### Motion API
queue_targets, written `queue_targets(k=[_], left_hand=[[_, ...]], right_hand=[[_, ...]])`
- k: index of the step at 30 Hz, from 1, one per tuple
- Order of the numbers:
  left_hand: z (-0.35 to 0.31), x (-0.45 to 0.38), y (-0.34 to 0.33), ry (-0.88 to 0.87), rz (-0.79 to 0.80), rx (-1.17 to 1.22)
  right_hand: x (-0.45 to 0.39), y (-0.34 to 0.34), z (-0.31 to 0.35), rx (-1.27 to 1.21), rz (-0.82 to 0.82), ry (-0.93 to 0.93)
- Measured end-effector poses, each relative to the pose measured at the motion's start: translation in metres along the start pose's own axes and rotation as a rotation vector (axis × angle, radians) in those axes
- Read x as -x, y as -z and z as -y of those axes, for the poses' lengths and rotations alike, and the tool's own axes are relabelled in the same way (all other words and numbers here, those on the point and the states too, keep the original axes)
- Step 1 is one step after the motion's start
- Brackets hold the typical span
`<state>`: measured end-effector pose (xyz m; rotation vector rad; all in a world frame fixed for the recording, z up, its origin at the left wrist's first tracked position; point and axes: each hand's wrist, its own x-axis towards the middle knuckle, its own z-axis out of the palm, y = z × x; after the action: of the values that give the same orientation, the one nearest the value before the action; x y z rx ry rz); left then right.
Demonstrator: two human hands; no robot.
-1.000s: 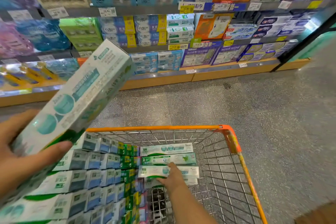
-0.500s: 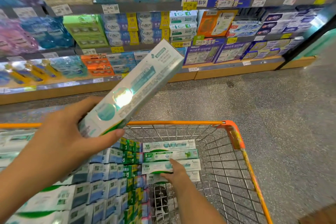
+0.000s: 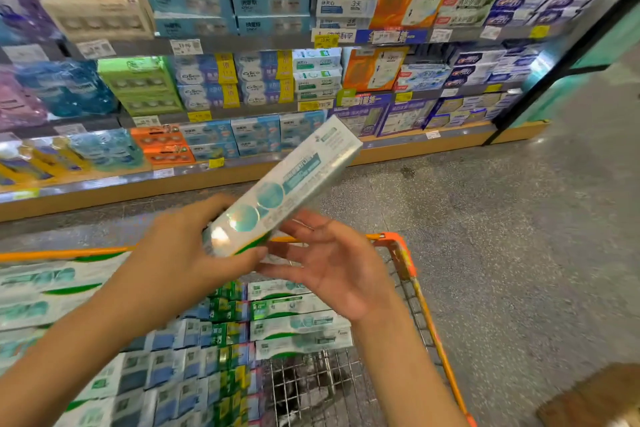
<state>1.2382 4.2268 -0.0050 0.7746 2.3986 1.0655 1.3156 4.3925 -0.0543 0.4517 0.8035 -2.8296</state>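
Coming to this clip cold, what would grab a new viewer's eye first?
First, the long pale box, tilted up at centre frame: the left hand grips its near end and the right hand lies open, palm up, just under it. Below them sits the orange-rimmed wire cart, packed with rows of similar boxes. Behind, the store shelves are filled with colourful cartons.

left hand (image 3: 180, 253): shown bare, smooth on the back | right hand (image 3: 336, 270): shown bare, lines seen across the palm | left forearm (image 3: 86, 340): uncovered, long | right forearm (image 3: 405, 374): uncovered, slim
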Motion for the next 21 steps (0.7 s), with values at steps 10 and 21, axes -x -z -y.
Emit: queue_targets(k=[10, 21], left_hand=[[0.020, -0.021, -0.037, -0.064, 0.265, -0.215], [0.043, -0.047, -0.034, -0.025, 0.183, -0.037]], right_hand=[[0.034, 0.059, -0.039, 0.163, -0.646, 0.003], [0.019, 0.198, -0.144, -0.077, -0.968, -0.310]])
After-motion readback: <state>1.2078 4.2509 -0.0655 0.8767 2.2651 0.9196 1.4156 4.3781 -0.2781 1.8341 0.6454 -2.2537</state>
